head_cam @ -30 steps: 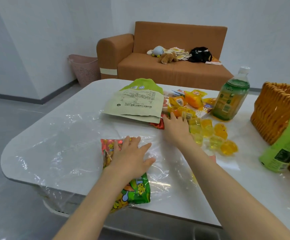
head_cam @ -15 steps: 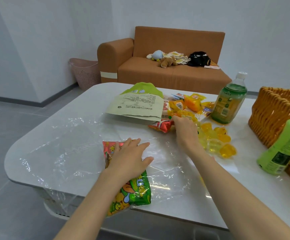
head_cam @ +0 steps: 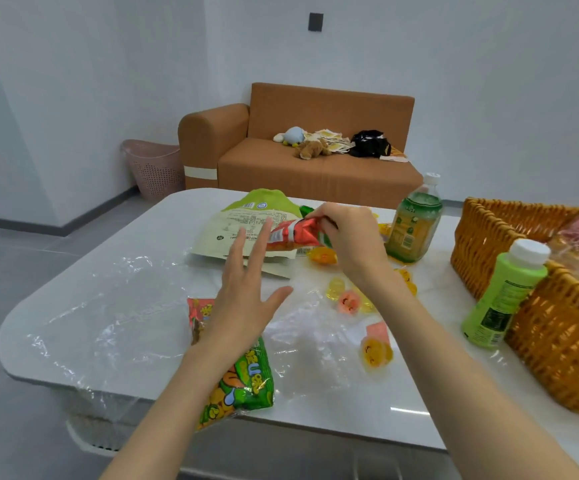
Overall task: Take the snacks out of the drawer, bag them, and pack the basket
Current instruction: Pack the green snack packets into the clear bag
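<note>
My right hand [head_cam: 350,237] grips a red foil snack packet [head_cam: 295,233] and holds it lifted above the table. With fingers spread, my left hand [head_cam: 246,296] hovers just under the packet, over a green and red snack bag [head_cam: 243,382] that lies inside a clear plastic bag [head_cam: 108,323] spread flat on the white table [head_cam: 385,420]. A large pale green packet [head_cam: 246,223] lies face down behind my hands. Yellow and pink jelly cups [head_cam: 348,301] are scattered to the right. The wicker basket [head_cam: 558,341] stands at the right edge.
A green tea bottle [head_cam: 414,223] stands behind my right hand. A bright green bottle [head_cam: 504,296] leans against the basket front. The basket holds bagged items. Behind the table are an orange sofa [head_cam: 315,168] and a pink laundry bin [head_cam: 154,168].
My right hand picked the red packet up from the table and raised it. My left hand lifted off the green and red snack bag and opened its fingers toward the packet.
</note>
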`<move>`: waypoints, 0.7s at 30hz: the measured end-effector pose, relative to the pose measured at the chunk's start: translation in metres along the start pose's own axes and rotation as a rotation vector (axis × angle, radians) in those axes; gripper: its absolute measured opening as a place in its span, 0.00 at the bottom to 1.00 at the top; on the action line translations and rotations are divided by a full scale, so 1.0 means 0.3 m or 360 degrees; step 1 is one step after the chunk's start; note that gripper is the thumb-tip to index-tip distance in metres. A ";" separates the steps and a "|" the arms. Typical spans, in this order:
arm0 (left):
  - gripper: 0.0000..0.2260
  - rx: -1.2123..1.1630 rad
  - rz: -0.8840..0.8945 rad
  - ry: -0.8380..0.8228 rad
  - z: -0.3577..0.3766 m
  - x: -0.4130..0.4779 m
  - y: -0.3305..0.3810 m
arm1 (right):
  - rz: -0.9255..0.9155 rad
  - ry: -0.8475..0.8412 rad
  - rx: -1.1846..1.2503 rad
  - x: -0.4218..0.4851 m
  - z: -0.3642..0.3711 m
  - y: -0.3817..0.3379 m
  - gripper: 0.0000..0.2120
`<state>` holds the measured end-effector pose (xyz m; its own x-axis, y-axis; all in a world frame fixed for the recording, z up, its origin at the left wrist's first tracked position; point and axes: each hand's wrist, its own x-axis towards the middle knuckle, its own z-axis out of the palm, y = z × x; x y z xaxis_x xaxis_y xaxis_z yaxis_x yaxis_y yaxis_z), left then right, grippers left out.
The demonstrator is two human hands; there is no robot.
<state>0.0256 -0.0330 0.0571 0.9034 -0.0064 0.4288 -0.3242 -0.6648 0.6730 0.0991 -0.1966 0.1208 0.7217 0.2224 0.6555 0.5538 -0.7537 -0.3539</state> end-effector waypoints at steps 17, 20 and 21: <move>0.28 -0.0952 -0.0797 0.0242 -0.140 -0.174 0.045 | 0.1183 -0.0220 0.1600 -0.306 -0.199 -0.051 0.10; 0.21 -0.0836 -0.0823 0.0173 -0.144 -0.191 0.053 | 0.1303 -0.0205 0.1772 -0.328 -0.229 -0.037 0.12; 0.19 -0.0795 -0.0806 0.0118 -0.142 -0.196 0.052 | 0.1301 -0.0230 0.1780 -0.335 -0.234 -0.041 0.12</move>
<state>-0.0446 -0.0112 0.0682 0.9613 0.2750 0.0185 0.0241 -0.1509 0.9883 -0.0095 -0.2531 0.1062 0.9961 0.0765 -0.0431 -0.0560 0.1743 -0.9831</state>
